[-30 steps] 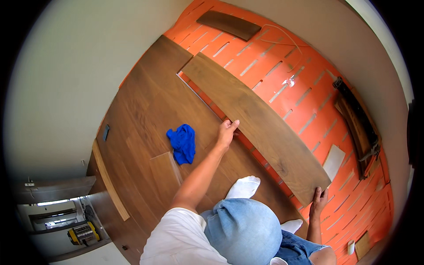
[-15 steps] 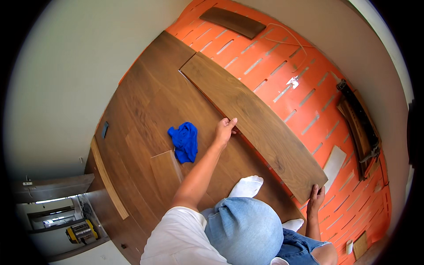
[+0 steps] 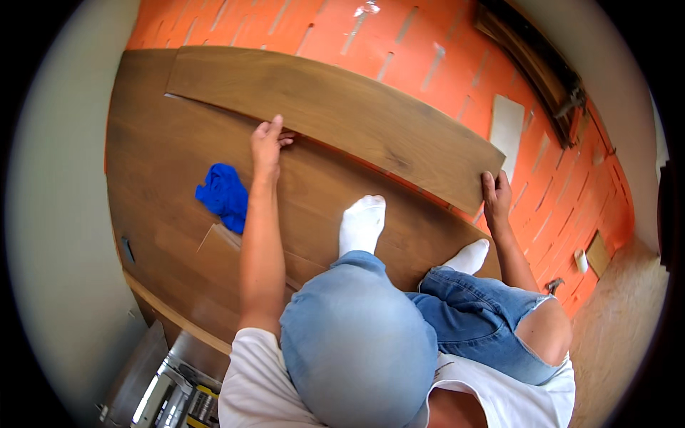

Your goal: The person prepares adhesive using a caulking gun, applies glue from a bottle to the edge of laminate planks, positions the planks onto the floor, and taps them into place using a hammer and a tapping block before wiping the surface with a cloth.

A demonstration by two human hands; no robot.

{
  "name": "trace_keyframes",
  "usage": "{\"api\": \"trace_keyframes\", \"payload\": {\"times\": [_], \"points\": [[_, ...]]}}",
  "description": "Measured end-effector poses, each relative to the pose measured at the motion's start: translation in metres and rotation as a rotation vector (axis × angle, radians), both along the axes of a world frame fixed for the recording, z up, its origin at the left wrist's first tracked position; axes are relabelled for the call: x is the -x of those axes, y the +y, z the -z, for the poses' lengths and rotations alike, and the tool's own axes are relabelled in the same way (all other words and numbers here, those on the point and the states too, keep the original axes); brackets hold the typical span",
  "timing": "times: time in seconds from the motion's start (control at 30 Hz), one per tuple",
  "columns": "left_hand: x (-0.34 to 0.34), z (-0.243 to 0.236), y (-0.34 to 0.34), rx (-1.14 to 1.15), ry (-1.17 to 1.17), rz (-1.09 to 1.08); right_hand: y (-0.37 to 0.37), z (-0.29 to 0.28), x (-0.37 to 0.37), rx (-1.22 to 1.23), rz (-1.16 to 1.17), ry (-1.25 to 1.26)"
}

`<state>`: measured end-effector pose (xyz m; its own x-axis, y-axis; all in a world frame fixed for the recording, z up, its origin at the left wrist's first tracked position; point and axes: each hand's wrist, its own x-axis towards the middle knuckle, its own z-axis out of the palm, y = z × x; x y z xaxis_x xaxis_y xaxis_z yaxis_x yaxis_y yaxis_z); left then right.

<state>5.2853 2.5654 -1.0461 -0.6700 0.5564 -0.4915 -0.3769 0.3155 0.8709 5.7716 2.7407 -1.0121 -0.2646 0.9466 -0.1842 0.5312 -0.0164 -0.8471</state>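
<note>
A pale wall [image 3: 57, 200] rises left of brown plank flooring [image 3: 153, 153], which adjoins orange slotted underlay [image 3: 327, 30].

Plank [image 3: 335, 108] | long, brown, wood-grained (dark knot toward right) | over orange underlay [image 3: 327, 32], gap along near edge

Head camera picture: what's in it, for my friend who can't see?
A person's left hand and right hand hold a long brown plank along the edge of laid wooden flooring, with orange underlay beyond. A blue cloth lies on the flooring.
</note>
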Motion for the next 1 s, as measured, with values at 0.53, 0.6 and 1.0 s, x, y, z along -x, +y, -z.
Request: {"api": "trace_keyframes", "payload": {"times": [0.53,0.6,1.0], "points": [[0.009,0.004,0.067,0.06,-0.018,0.191,0.098,-0.025,-0.027,-0.06,-0.111,-0.395],[-0.01,-0.02,0.083,0.125,0.077,0.112,0.109,-0.005,-0.03,-0.083,-0.125,-0.295],[0.035,0.002,0.129,0.35,-0.045,0.312,0.184,0.011,-0.014,-0.014,-0.365,-0.548]]}}
